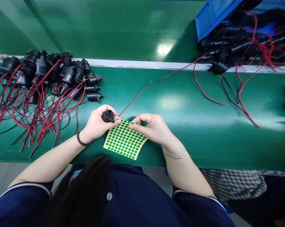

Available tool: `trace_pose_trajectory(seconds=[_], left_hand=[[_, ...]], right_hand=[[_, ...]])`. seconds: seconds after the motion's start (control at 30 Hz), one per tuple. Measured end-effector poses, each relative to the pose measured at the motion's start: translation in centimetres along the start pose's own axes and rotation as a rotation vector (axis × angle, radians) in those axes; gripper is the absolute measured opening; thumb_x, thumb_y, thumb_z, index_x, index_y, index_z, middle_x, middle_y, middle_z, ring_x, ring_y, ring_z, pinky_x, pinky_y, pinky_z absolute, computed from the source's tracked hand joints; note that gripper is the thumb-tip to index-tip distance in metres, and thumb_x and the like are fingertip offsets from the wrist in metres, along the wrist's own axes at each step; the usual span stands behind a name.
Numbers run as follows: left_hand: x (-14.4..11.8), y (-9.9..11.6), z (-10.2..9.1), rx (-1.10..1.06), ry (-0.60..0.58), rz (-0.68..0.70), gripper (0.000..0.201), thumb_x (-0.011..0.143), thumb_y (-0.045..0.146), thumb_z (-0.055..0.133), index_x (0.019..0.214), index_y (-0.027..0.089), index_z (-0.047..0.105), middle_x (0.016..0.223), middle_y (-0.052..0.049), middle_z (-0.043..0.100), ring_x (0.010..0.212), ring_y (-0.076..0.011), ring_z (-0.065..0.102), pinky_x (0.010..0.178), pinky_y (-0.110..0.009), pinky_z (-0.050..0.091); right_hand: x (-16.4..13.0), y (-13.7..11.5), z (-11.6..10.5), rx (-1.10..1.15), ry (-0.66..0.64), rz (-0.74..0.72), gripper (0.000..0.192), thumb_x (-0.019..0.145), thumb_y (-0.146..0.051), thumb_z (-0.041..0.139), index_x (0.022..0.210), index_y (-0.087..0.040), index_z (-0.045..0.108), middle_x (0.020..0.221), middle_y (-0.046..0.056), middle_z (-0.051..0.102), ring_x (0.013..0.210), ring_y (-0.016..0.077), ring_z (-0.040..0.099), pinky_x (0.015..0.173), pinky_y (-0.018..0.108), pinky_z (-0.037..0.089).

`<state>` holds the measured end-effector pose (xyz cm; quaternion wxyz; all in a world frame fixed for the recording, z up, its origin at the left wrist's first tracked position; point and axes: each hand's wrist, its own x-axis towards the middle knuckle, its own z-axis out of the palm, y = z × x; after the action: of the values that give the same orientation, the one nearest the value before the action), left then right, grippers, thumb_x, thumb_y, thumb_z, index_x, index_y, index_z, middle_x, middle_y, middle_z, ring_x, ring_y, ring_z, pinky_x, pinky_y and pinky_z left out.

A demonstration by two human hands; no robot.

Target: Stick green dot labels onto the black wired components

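Observation:
My left hand [97, 121] is closed around a small black pump [108, 116] with a round spout facing up. Its thumb and fingertips also pinch the top left corner of a pale yellow sticker sheet [124, 140] covered in rows of green dots. My right hand [151, 126] pinches the sheet's upper right edge between thumb and fingers. The sheet hangs slanted towards my body. A red wire [135, 98] runs from beside the left fingertips up across the table. Whether a single dot sits on my right fingertip is too small to tell.
On the left lies a heap of black pumps [68, 75] with tangled red and black wires [47, 110]; a few carry green dots. At the upper right, more pumps [219, 67] spill from a tilted blue crate [215, 15]. A white strip [137, 64] edges the back of the green table [180, 135].

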<state>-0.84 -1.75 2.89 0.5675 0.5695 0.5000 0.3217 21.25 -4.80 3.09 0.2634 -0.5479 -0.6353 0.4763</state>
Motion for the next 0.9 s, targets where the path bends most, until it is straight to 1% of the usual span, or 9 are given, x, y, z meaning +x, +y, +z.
trace_pose_trajectory(seconds=[0.07,0.13,0.23,0.3,0.37,0.53,0.7,0.83,0.9], left_hand=[[0.0,-0.1,0.0,-0.007,0.010,0.000,0.026,0.066,0.026,0.081,0.079,0.018,0.061,0.076,0.000,0.070,0.068,-0.0124,0.065,0.068,-0.026,0.054],[0.0,-0.2,-0.2,-0.027,0.022,0.000,0.027,0.066,0.026,0.082,0.080,0.018,0.060,0.076,0.000,0.070,0.069,-0.0125,0.066,0.067,-0.026,0.054],[0.1,-0.4,-0.6,-0.070,0.057,-0.002,0.030,0.065,0.028,0.084,0.081,0.019,0.059,0.075,0.000,0.070,0.070,-0.0129,0.067,0.068,-0.026,0.055],[0.2,-0.5,-1.0,-0.078,0.086,0.003,0.032,0.065,0.030,0.085,0.082,0.019,0.059,0.075,0.000,0.070,0.070,-0.0130,0.067,0.069,-0.026,0.056],[0.3,-0.7,-1.2,-0.071,0.105,0.011,0.034,0.066,0.033,0.085,0.083,0.019,0.059,0.076,0.000,0.070,0.071,-0.0134,0.067,0.070,-0.027,0.056],[0.3,-1.0,-1.5,-0.090,0.110,0.029,0.034,0.067,0.032,0.085,0.084,0.020,0.059,0.076,0.001,0.070,0.071,-0.0127,0.067,0.070,-0.026,0.056],[0.4,-1.3,-1.5,-0.110,0.127,0.027,0.035,0.064,0.029,0.087,0.083,0.019,0.059,0.075,0.001,0.071,0.070,-0.0136,0.068,0.069,-0.026,0.056],[0.5,-1.5,-1.4,-0.132,0.133,0.024,0.036,0.063,0.027,0.088,0.082,0.019,0.060,0.074,0.000,0.071,0.070,-0.0142,0.069,0.069,-0.026,0.056],[0.5,-1.5,-1.4,-0.151,0.145,0.031,0.035,0.062,0.026,0.088,0.082,0.019,0.060,0.073,0.001,0.070,0.069,-0.0132,0.068,0.069,-0.025,0.056]], right_hand=[[0.0,0.0,-0.1,0.022,-0.012,0.021,0.021,0.081,-0.039,0.075,0.075,-0.018,0.073,0.067,0.000,0.069,0.058,0.0104,0.056,0.054,0.026,0.040],[0.0,-0.1,-0.2,0.058,-0.033,0.030,0.020,0.079,-0.038,0.077,0.082,-0.018,0.073,0.072,0.001,0.071,0.063,0.0115,0.059,0.058,0.026,0.044],[0.0,-0.1,-0.7,0.110,-0.039,0.023,0.026,0.077,-0.036,0.078,0.094,-0.018,0.071,0.082,0.002,0.073,0.072,0.0136,0.064,0.065,0.028,0.048],[0.0,-0.1,-1.0,0.108,-0.010,0.020,0.024,0.078,-0.037,0.077,0.091,-0.018,0.070,0.082,0.003,0.072,0.071,0.0131,0.062,0.065,0.028,0.048],[0.0,0.1,-1.2,0.098,0.013,0.039,0.022,0.080,-0.038,0.075,0.087,-0.018,0.069,0.078,0.002,0.071,0.067,0.0121,0.060,0.062,0.028,0.046],[0.2,0.4,-1.0,0.099,0.056,0.111,0.022,0.078,-0.038,0.076,0.079,-0.018,0.069,0.067,-0.001,0.066,0.059,0.0109,0.054,0.057,0.028,0.042],[0.2,0.6,-0.9,0.149,0.090,0.155,0.022,0.073,-0.037,0.081,0.072,-0.018,0.070,0.063,0.000,0.065,0.061,0.0122,0.057,0.057,0.028,0.042],[0.2,0.6,-1.0,0.225,0.099,0.178,0.027,0.068,-0.041,0.085,0.066,-0.018,0.071,0.066,0.003,0.070,0.061,0.0129,0.059,0.056,0.028,0.044],[0.3,0.7,-1.2,0.245,0.103,0.176,0.029,0.066,-0.044,0.086,0.067,-0.018,0.072,0.068,0.003,0.071,0.061,0.0132,0.060,0.056,0.028,0.045]])
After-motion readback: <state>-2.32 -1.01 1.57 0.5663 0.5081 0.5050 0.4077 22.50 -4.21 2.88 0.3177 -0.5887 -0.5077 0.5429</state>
